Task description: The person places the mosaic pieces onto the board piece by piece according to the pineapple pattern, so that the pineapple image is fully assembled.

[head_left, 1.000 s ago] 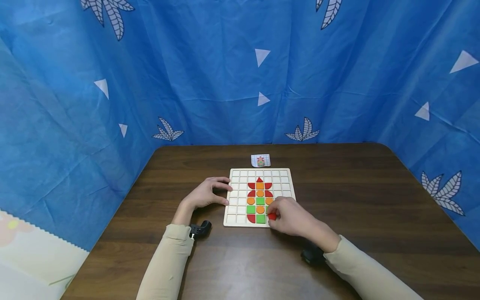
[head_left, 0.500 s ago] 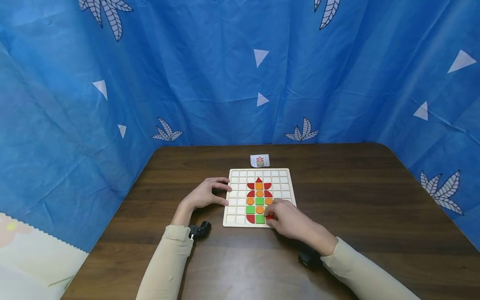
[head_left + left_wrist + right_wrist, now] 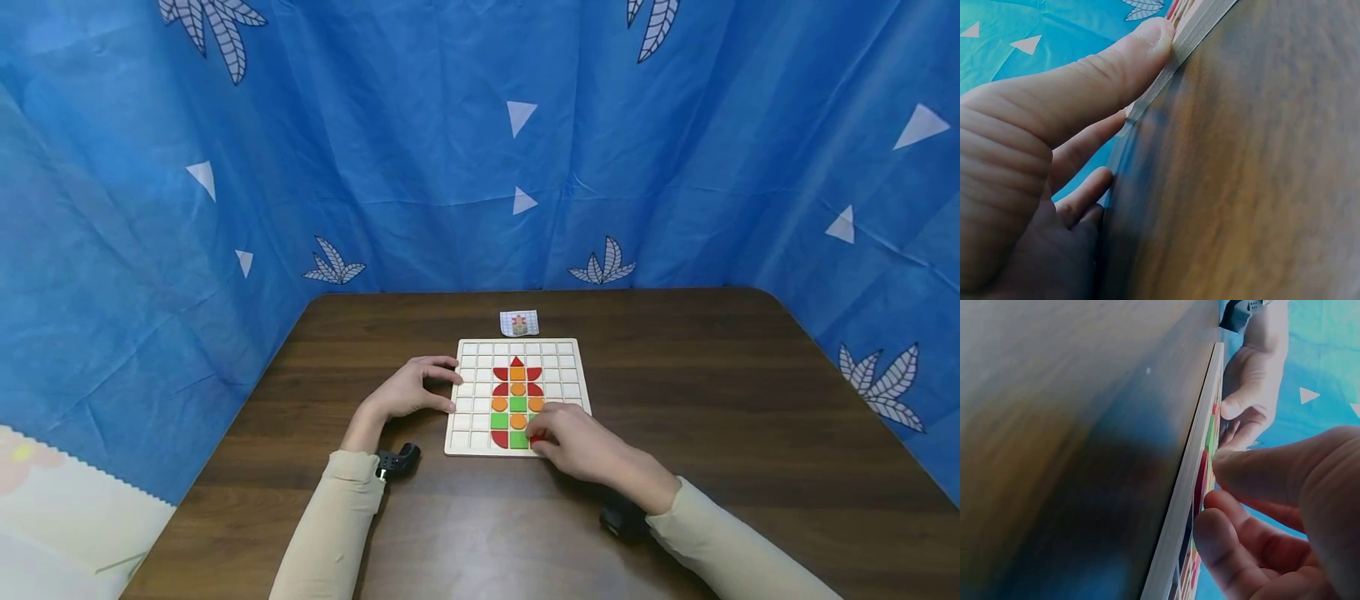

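Note:
In the head view a pale wooden grid board (image 3: 470, 400) lies on the table, with a pattern of red, orange and green flat tiles in its middle columns. My right hand (image 3: 576, 443) is over the lower right part of the pattern. Its thumb and fingers pinch a red tile (image 3: 1200, 478) that sits at the board's near edge, beside a green square (image 3: 519, 440); the fingers hide most of its shape. At the board's left edge, my left hand (image 3: 408, 388) rests with thumb and fingers spread, the thumb (image 3: 1147, 47) touching the rim.
Behind the board lies a small paper card (image 3: 519, 323) printed with a coloured pattern on a grid. Both forearms wear black wrist devices (image 3: 399, 460). The dark wooden table (image 3: 675, 375) is backed by a blue curtain (image 3: 450, 150).
My right hand has shifted slightly left and the red tile in it has come down into line beside the green square. The left hand has stayed at the board's edge.

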